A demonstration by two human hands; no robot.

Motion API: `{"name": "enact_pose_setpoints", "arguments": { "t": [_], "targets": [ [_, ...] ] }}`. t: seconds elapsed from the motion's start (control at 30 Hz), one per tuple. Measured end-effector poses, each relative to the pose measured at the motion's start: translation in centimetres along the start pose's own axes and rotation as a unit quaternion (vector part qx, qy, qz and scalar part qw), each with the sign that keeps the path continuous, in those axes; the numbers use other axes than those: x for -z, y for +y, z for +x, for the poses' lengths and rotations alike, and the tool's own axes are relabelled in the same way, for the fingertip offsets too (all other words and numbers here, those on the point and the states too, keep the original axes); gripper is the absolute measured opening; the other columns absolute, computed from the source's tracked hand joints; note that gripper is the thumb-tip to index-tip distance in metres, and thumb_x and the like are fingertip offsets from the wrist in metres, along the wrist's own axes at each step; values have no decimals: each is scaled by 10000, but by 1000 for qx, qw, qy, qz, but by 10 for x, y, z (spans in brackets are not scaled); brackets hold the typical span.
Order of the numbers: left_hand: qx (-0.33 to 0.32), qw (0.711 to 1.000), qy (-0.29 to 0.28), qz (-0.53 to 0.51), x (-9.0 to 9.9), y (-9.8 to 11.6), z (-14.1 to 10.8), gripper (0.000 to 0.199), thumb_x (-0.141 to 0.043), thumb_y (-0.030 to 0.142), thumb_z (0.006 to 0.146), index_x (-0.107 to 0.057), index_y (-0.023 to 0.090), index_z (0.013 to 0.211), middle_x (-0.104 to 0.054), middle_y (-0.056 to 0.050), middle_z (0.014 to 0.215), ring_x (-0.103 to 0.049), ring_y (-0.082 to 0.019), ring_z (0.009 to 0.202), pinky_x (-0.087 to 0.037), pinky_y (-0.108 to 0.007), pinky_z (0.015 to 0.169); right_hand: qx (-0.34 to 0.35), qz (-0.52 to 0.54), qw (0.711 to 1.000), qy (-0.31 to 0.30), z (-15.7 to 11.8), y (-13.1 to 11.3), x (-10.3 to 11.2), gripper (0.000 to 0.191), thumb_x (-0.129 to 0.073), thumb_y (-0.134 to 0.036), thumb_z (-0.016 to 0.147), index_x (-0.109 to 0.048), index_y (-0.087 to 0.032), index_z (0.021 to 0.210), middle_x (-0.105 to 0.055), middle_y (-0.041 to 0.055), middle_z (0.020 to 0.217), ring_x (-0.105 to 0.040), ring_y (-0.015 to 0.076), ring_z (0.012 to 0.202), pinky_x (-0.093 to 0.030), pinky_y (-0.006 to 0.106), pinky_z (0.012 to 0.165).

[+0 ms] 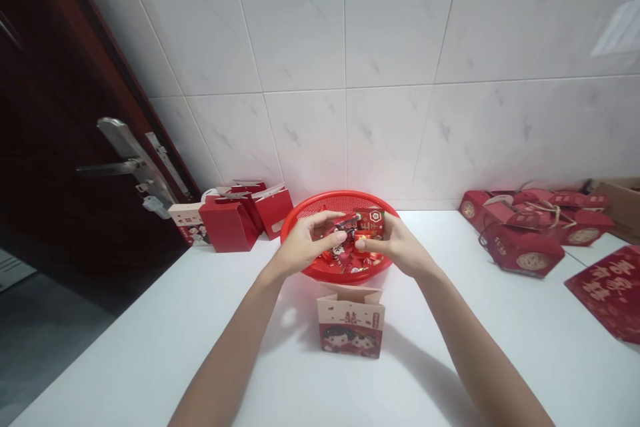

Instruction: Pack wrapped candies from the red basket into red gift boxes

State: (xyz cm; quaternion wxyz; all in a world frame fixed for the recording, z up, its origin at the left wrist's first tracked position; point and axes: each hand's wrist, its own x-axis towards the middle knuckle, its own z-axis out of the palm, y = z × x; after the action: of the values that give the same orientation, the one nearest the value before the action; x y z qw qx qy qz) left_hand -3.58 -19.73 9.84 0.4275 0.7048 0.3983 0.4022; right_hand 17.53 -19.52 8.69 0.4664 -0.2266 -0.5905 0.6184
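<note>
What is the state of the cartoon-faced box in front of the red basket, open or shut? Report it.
Open: the box stands upright with its top edges apart and a gap between them. Cannot tell whether it holds anything.

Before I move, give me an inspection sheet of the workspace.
Surface: white table, no spill seen
Job's things: red basket holding wrapped sweets; upright printed box in front, open at the top
Clutter: red bags at left; red boxes, brown carton and red printed item at right
Grippers: bare hands over the basket; left hand at the sweets, grip unclear; right hand closed on a red packet
Cables: nothing seen
Surroundings: tiled wall behind; dark door at left
</note>
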Motion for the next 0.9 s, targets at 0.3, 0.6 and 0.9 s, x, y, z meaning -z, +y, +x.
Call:
{"name": "enact_pose_setpoints", "arguments": {
  "t": [0.3, 0.6, 0.9],
  "targets": [
    [-55, 981, -67, 174, 26, 28, -43, 191, -691, 413, 868, -709, 223, 874, -661, -71, 1180, -574, -269, 1200, -481, -388, 1009, 6, -81, 995, -55, -22, -29, 6, 411, -822, -197, 732, -687, -169, 1119, -754, 77, 1016, -733, 233, 947, -643, 390, 809],
    [-45, 954, -184, 233, 3, 33, -46, 233, -568, 316, 941, -790, 265, 891, -702, -33, 982, -651, -196, 840, -496, -278, 737, -2, -63, 998, -17, -31, -44, 2, 350, -828, -124, 701, -704, -172, 1025, -729, 58, 981, -730, 201, 848, -633, 291, 688],
    [-62, 967, -159, 188, 5, 27, -38, 135, -667, 329, 869, -771, 252, 908, -730, -38, 986, -657, -220, 921, -514, -309, 833, 36, -116, 992, 21, -37, -52, 6, 302, -844, -160, 704, -720, -182, 978, -698, 30, 909, -675, 158, 769, -602, 250, 642]
  ]
}}
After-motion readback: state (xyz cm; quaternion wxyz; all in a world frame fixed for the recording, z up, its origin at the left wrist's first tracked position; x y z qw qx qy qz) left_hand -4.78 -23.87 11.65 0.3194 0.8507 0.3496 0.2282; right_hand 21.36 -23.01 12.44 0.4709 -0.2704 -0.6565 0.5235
